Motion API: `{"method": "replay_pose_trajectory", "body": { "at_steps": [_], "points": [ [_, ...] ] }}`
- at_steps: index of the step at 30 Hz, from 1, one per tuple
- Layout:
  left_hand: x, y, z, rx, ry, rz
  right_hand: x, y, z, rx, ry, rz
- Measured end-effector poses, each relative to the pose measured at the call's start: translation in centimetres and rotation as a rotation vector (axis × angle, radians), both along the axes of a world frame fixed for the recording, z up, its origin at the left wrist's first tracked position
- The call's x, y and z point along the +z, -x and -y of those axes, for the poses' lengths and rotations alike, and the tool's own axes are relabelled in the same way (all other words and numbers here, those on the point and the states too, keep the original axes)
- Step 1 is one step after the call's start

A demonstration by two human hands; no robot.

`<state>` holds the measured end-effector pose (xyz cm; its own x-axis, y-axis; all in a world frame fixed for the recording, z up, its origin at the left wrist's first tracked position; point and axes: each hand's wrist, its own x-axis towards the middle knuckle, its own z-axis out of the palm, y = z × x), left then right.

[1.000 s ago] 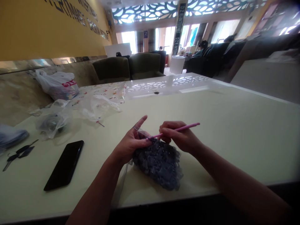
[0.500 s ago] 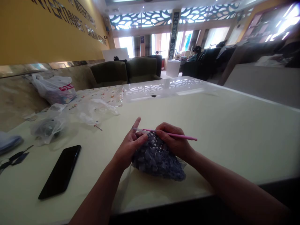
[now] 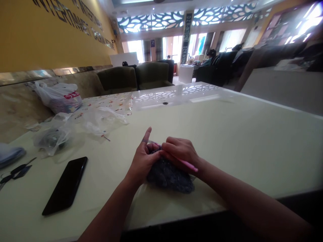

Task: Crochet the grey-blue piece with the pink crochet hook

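A dark grey-blue crochet piece (image 3: 169, 174) with a ruffled, petal-like surface hangs just above the table's near edge, its lower part close to the tabletop. My left hand (image 3: 144, 160) pinches its upper left edge between thumb and fingers. The index finger points up, with a strand of yarn around it running toward the work. In my right hand (image 3: 182, 150) is a pink crochet hook (image 3: 188, 165), slanting down to the right. The hook's tip is hidden at the top of the crochet piece, between the two hands, which nearly touch.
On the pale table (image 3: 227, 141) a black phone (image 3: 66, 185) lies at left, beside small scissors (image 3: 17, 172). Behind them are a clear plastic bag (image 3: 54, 136), another thin bag (image 3: 102, 119) and a full white carrier bag (image 3: 59, 95). Dark green chairs (image 3: 152, 75) stand beyond.
My right hand has turned and moved left toward my left hand. The hook now tilts more steeply downward, and the crochet piece has bunched up slightly beneath the hands.
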<state>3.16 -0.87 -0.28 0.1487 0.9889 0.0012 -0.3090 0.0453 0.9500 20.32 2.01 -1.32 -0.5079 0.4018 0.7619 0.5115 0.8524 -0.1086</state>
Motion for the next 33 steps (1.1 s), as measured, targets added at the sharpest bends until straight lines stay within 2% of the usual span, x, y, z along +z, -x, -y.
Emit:
{"method": "replay_pose_trajectory", "body": {
  "at_steps": [2, 4, 6, 9, 12, 16, 22, 28, 33],
  "points": [
    [-0.2, -0.3, -0.1, 0.068, 0.007, 0.026, 0.1, 0.4, 0.4, -0.176, -0.177, 0.03],
    [-0.3, -0.4, -0.1, 0.04, 0.074, 0.087, 0.1, 0.6, 0.7, -0.224, -0.275, 0.026],
    [0.0, -0.2, -0.1, -0.068, 0.168, 0.14, 0.0, 0.5, 0.8, -0.174, -0.317, 0.013],
    [0.8, 0.4, -0.1, -0.185, 0.217, 0.195, 0.0, 0.1, 0.8, -0.012, -0.307, -0.068],
    [1.6, 1.3, -0.1, -0.17, 0.169, 0.226, 0.2, -0.4, 0.7, 0.132, -0.219, -0.17],
    [1.8, 2.1, -0.4, -0.121, 0.097, 0.213, 0.6, -0.8, 0.6, 0.244, -0.017, -0.268],
    [1.3, 1.8, -0.3, -0.178, 0.066, 0.142, 0.6, -0.8, 0.3, 0.326, 0.181, -0.282],
    [1.2, 1.8, -0.5, -0.222, 0.093, 0.22, 0.4, -0.6, 0.6, 0.44, 0.42, -0.492],
    [1.2, 1.7, -0.5, -0.172, 0.1, 0.212, 0.9, -1.0, 0.5, 0.499, 0.493, -0.532]
  ]
}}
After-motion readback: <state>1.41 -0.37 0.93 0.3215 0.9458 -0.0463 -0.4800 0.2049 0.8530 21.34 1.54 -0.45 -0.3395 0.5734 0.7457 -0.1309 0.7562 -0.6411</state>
